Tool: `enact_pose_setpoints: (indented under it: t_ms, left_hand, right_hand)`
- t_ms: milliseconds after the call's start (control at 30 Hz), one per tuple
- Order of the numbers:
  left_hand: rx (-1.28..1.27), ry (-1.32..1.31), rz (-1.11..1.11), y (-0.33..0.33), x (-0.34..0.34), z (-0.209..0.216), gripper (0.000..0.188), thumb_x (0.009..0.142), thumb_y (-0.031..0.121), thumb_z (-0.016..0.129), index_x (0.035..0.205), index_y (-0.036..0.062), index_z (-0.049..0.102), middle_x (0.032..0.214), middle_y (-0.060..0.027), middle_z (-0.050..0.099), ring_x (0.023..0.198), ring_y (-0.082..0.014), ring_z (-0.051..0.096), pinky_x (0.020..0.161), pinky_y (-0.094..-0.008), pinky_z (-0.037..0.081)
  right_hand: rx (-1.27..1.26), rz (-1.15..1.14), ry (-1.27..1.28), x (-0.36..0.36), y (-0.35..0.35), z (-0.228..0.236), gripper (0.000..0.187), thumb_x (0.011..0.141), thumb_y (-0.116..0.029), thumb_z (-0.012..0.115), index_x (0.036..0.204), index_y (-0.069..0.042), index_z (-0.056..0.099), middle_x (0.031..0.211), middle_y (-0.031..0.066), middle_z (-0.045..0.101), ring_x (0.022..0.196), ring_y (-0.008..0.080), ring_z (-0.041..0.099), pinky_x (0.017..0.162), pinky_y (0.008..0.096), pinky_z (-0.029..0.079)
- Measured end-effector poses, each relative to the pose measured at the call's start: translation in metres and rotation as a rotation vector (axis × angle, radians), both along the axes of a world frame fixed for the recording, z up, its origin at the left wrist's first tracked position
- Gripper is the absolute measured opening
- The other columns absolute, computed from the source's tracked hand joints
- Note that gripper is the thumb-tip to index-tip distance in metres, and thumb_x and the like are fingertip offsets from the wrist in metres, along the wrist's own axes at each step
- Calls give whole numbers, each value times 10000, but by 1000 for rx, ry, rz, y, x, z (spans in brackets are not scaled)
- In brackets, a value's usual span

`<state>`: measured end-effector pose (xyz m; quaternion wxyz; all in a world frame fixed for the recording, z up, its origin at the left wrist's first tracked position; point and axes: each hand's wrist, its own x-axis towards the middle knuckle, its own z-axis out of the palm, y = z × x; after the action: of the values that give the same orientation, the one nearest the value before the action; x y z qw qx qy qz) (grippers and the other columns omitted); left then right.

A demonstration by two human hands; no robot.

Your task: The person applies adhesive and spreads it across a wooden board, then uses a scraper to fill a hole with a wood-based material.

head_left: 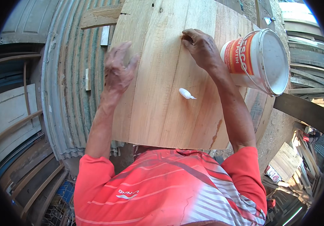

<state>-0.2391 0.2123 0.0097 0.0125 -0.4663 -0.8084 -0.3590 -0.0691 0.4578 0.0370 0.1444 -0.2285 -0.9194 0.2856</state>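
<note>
A broad panel of pale joined boards (150,113) lies in front of me, with fine seams running along it. My left hand (119,67) is over its left edge, blurred by motion, with thumb and fingers apart and nothing visible in them. Near the far middle of the panel, my right hand (200,47) is closed in a pinch at the wood. A trace of reddish brown shows at its fingertips, but what they hold is too small to make out. Between my forearms lies a small white squeeze bottle (184,93) with a thin nozzle, on its side.
A white bucket (275,62) with a red label and wire handle stands at the panel's right, beside my right forearm. Corrugated metal sheeting (67,113) lies to the left. A wood offcut (101,17) juts past the far left edge. Scrap boards (301,158) are heaped at lower right.
</note>
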Motion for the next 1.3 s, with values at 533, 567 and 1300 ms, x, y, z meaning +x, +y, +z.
enact_pose_setpoints:
  t_ms: [533, 567, 1300]
  left_hand:
    - [-82, 37, 178, -22, -10, -13, 569, 939, 241, 776, 1419, -5, 597, 1467, -177, 570, 1363, -372, 551, 1145, -459, 476]
    - [-87, 43, 185, -21, -9, -13, 575, 940, 232, 775, 1433, 2, 586, 1466, -174, 574, 1367, -373, 549, 1146, -460, 475]
    - [-183, -91, 298, -6, 1, -10, 712, 944, 302, 766, 1526, 14, 475, 1484, -236, 552, 1339, -423, 571, 1076, -487, 513]
  right_hand:
    - [392, -11, -208, 17, -36, -42, 704, 1075, -452, 489, 1629, -36, 364, 1687, 183, 371, 1571, 364, 329, 1249, 608, 213]
    - [377, -15, -217, 10, -34, -43, 712, 1073, -454, 494, 1632, -36, 358, 1690, 182, 368, 1573, 362, 327, 1248, 609, 214]
    - [510, 134, -166, 19, -38, -44, 728, 1061, -464, 520, 1593, 18, 397, 1702, 211, 334, 1573, 319, 337, 1237, 531, 288]
